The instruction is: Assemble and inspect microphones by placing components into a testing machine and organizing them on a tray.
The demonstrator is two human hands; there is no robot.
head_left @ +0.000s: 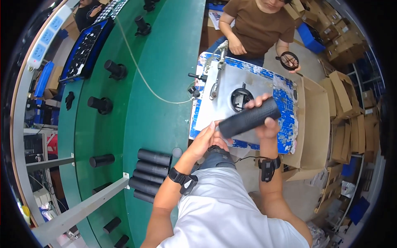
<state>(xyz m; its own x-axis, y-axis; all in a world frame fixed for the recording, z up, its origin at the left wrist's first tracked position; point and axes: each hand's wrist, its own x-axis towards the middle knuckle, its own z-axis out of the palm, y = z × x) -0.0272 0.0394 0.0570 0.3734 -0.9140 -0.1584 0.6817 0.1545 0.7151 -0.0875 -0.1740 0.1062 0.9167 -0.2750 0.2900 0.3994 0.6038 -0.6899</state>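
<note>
Green conveyor [165,62] curves along the left, carrying black tubes upright on pegs and a row of tubes [149,173] lying side by side near its edge. Beside it sits a metal plate [225,97] on a blue, scuffed board [285,103], with a round black fixture [240,98] in the plate's middle. Above the plate a black textured tube [249,117] is held tilted, its right end higher. Left hand [209,138] has its fingers spread along the tube's lower end; right hand [266,124] is wrapped round the upper end. Across the board another person's hand [291,62] holds a black ring [288,60]. Cardboard box [314,124] stands to the right
</note>
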